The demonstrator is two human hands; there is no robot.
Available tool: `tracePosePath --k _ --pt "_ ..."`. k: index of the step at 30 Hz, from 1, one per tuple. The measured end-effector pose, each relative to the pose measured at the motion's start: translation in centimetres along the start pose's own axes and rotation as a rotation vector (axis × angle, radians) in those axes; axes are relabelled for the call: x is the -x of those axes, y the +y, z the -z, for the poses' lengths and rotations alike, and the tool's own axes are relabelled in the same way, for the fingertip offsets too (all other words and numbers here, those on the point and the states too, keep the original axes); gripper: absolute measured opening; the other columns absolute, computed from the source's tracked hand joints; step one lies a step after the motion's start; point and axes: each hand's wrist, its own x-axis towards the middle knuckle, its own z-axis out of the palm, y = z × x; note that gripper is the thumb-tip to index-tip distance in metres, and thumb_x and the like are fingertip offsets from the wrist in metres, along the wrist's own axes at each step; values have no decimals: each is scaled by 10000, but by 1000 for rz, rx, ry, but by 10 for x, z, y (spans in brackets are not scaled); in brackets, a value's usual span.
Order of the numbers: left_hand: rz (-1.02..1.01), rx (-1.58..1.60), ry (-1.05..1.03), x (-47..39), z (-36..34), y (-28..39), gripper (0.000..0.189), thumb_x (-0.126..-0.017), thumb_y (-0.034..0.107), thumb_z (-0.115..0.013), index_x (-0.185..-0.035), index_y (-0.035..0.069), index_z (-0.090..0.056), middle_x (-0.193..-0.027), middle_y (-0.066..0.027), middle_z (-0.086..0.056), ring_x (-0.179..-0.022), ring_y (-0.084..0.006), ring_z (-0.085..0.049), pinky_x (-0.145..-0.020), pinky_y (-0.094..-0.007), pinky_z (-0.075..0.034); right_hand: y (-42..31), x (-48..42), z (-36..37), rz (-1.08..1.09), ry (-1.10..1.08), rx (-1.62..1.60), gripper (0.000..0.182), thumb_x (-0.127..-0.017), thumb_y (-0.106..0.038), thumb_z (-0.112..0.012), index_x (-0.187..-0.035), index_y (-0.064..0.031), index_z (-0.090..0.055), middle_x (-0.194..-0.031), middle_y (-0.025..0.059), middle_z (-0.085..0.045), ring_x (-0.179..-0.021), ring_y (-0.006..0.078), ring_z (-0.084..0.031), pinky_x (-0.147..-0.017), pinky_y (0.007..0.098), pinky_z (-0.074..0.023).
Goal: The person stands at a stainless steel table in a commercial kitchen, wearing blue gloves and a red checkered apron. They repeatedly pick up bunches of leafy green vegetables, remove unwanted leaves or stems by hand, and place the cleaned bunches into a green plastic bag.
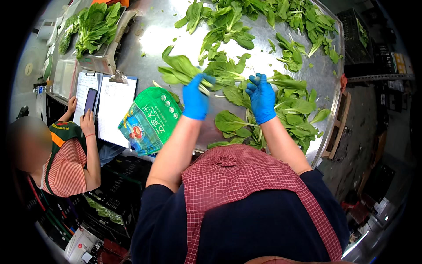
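My left hand (pixel 197 97), in a blue glove, is closed around the stem end of a bunch of leafy greens (pixel 181 67), whose leaves point up and left above the metal table (pixel 145 59). My right hand (pixel 261 95), gloved in blue too, is raised with its fingers curled; a thin pale piece shows at the fingertips, too small to name. Loose leafy greens (pixel 296 107) lie right of and below the right hand, with more (pixel 227 31) across the far side of the table. A green printed rice bag (pixel 155 115) lies left of my left forearm.
At the left a co-worker holds a smartphone (pixel 90 100) over clipboards with papers (pixel 115 105). Greens (pixel 97 28) are heaped on a scale (pixel 99 62) at the upper left. Black crates (pixel 354 36) stand beyond the table's right edge, near a wooden pallet (pixel 339 125) on the floor.
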Motion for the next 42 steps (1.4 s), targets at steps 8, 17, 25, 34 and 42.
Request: tracePosePath --k 8,17,25,34,42 --pt "-418 -1080 79 -136 -11 33 418 -707 114 -776 -1062 -19 -600 -916 -134 -687 -807 -260 -665 -724 -359 -526 3 -66 22 320 -281 1242 274 -859 -254 -668 -1075 -85 -661 -1078 129 -643 -838 269 -635 -738 370 -510" --pt "61 -373 -157 -110 1 81 354 -833 -2 -647 -1181 27 -591 -1045 -94 -657 -880 -238 -654 -787 -388 -552 -41 -48 10 315 -337 1244 241 -755 -158 -778 -956 -66 -681 -892 83 -659 -770 201 -633 -718 320 -520" --pt "285 -6 -123 -48 14 70 384 -888 18 -588 -1266 4 -524 -1136 -139 -645 -937 -275 -655 -807 -400 -559 -29 -26 25 -82 -254 481 222 -795 -128 -784 -880 -44 -596 -710 42 -631 -575 116 -582 -536 245 -472" --pt "15 41 8 9 7 -5 406 -866 -41 -588 -1266 -15 -523 -1141 -144 -634 -1007 -262 -633 -877 -361 -517 -12 6 4 -190 -354 57 154 -859 -115 -720 -939 -42 -611 -829 55 -652 -666 130 -611 -603 263 -508" --pt "357 54 -262 29 -20 -21 295 -917 55 -602 -1204 15 -550 -1049 -107 -645 -927 -222 -648 -801 -354 -549 0 17 8 -374 -538 82 197 -873 -118 -708 -1015 -20 -614 -871 67 -659 -701 146 -628 -614 263 -510"
